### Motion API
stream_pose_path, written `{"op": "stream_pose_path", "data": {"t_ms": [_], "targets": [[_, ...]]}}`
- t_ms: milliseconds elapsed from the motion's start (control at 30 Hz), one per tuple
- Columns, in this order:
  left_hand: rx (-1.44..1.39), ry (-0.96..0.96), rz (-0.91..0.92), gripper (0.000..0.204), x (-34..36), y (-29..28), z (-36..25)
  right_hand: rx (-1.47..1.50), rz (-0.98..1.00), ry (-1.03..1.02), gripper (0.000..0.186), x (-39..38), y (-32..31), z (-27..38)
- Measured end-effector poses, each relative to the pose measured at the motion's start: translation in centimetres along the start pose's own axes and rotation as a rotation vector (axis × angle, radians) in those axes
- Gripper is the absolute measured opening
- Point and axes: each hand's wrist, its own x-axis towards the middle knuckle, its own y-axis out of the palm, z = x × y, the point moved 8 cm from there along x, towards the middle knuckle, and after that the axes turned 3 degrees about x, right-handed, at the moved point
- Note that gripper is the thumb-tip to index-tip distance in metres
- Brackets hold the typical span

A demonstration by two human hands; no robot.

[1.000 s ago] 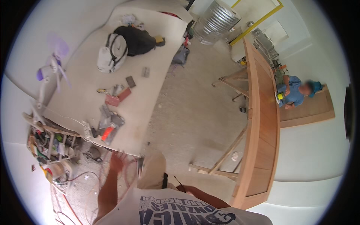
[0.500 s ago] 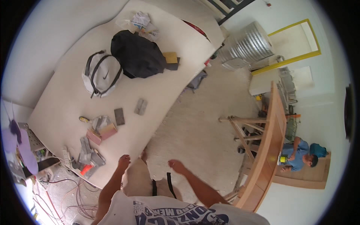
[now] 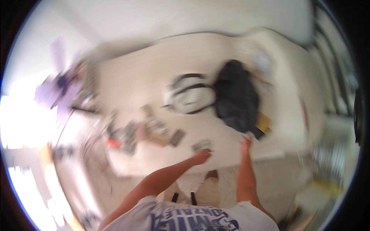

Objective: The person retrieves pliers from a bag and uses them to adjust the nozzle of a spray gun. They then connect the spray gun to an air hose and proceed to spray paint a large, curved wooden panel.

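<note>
My left hand (image 3: 203,155) reaches over the pale table board (image 3: 138,77), at a small grey block (image 3: 199,144); whether it touches it I cannot tell. My right hand (image 3: 246,141) is extended toward the lower end of a black bag (image 3: 235,94), beside a yellow pad (image 3: 263,122) and a dark pad. Both hands' fingers are smeared by motion. Left of the black bag lies a white-and-grey bag (image 3: 190,98) with black straps. Blurred blocks (image 3: 156,134), a dark pad (image 3: 177,137) and a red object (image 3: 114,143) lie on the left part of the board.
A purple fan (image 3: 48,92) stands beyond the board's left end, with cables below it on the floor. A dark railing (image 3: 329,65) is at the far right, shiny material (image 3: 327,154) below it. A pale wall is behind the board.
The view has swung round from the wooden door and co-worker to face the board, which now lies crosswise. Both my arms have reached forward over the board, toward the black bag and grey block.
</note>
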Motion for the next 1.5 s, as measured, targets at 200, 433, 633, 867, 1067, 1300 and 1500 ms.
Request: {"op": "stream_pose_path", "data": {"t_ms": [200,433,633,867,1067,1300,1500], "targets": [[-0.487,-0.902,-0.028,0.022,8.9,6.7,1.0,0.458,0.189,0.630,0.027,2.3,0.5,12.7],[-0.420,-0.921,-0.452,0.026,22.3,-1.5,-2.6,0.413,0.599,0.703,0.031,4.2,-5.9,25.7],[-0.393,-0.976,-0.279,0.027,25.9,-1.5,0.2,0.346,0.762,0.687,0.031,10.7,-6.6,27.4],[-0.444,-1.001,-0.627,0.026,25.6,-1.4,0.6,0.247,0.807,0.731,0.035,9.1,-5.6,28.8],[-0.468,-1.222,-0.392,0.032,25.0,5.9,1.7,0.675,0.503,0.906,0.025,18.4,0.2,29.4],[-0.374,-1.249,-0.129,0.046,24.3,4.6,1.2,1.115,0.515,0.243,0.038,39.1,8.6,40.4],[-0.368,-1.215,-0.354,0.026,24.9,-11.2,6.6,0.401,0.806,0.311,0.036,28.0,4.0,31.6]]}}
